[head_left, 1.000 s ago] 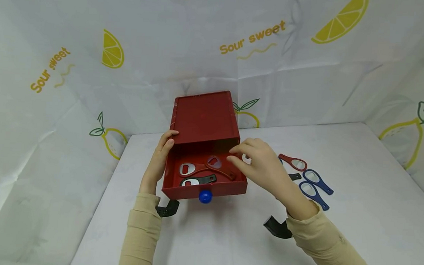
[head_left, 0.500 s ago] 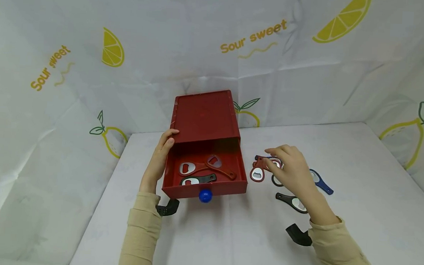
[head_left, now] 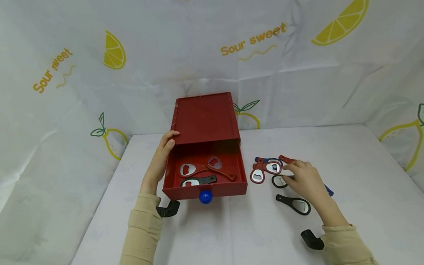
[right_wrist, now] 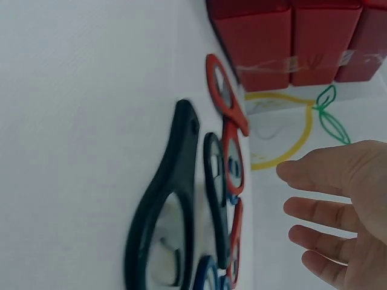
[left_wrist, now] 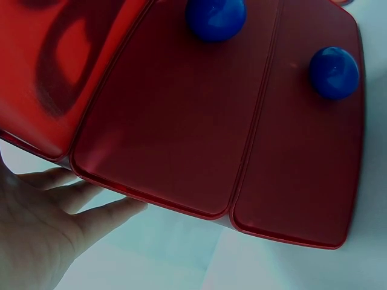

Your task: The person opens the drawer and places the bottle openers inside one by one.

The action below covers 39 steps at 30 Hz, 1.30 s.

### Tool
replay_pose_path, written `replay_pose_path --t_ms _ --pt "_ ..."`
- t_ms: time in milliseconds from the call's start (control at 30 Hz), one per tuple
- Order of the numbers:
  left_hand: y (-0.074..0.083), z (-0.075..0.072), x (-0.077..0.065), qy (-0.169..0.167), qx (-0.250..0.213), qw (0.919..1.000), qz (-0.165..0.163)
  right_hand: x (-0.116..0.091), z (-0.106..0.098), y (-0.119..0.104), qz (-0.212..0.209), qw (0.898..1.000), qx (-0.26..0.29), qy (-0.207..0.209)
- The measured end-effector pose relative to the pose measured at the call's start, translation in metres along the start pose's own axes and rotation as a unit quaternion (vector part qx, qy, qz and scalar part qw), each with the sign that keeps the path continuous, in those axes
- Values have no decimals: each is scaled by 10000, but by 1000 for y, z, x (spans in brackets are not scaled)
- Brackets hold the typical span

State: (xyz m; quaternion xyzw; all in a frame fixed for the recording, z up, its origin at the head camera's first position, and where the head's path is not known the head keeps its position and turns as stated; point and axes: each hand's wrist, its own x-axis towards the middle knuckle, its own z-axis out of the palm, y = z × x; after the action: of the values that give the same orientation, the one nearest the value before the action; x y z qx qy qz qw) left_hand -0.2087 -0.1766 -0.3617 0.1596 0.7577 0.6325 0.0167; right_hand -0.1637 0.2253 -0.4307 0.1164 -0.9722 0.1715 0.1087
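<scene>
A red drawer box (head_left: pixel 207 118) stands with its top drawer (head_left: pixel 185 193) pulled out. Two red bottle openers (head_left: pixel 226 174) and a black bottle opener (head_left: pixel 207 179) lie inside it. My left hand (head_left: pixel 154 165) rests against the box's left side, its fingers extended along the wall in the left wrist view. Right of the box, my right hand (head_left: pixel 308 183) is over a scatter of bottle openers, fingers spread and nothing between them. Close to its fingertips are a black bottle opener (head_left: pixel 278 181) and a red one (head_left: pixel 273 167); part of the scatter is hidden behind the hand.
Another black bottle opener (head_left: pixel 296 204) lies nearer me on the white cloth. A blue handle (head_left: pixel 328 190) shows beyond the right wrist. Below the pulled-out drawer, two shut drawers carry blue knobs (left_wrist: pixel 334 73). A lemon-printed cloth (head_left: pixel 147 65) hangs behind the box.
My right hand has moved right, from beside the drawer's right edge to over the scattered bottle openers. The left hand and the drawer have stayed where they were.
</scene>
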Motion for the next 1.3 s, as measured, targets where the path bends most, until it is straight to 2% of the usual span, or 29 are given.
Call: replay_pose_path --t_ms 100,367,500,1067,1300 --pt "0 0 0 -4 -4 10000 -14 -1 7 9 89 9994 -113 -316" --pt "0 1 0 -4 -16 10000 11 -2 25 28 469 9962 -72 -736" --pt "-1 0 0 -11 5 10000 25 -4 31 37 517 9948 16 -879" --pt "0 0 0 34 -30 10000 5 -4 31 52 -199 9970 189 -717" --pt "-1 0 -1 -7 2 10000 3 -6 30 58 -31 9967 360 -720"
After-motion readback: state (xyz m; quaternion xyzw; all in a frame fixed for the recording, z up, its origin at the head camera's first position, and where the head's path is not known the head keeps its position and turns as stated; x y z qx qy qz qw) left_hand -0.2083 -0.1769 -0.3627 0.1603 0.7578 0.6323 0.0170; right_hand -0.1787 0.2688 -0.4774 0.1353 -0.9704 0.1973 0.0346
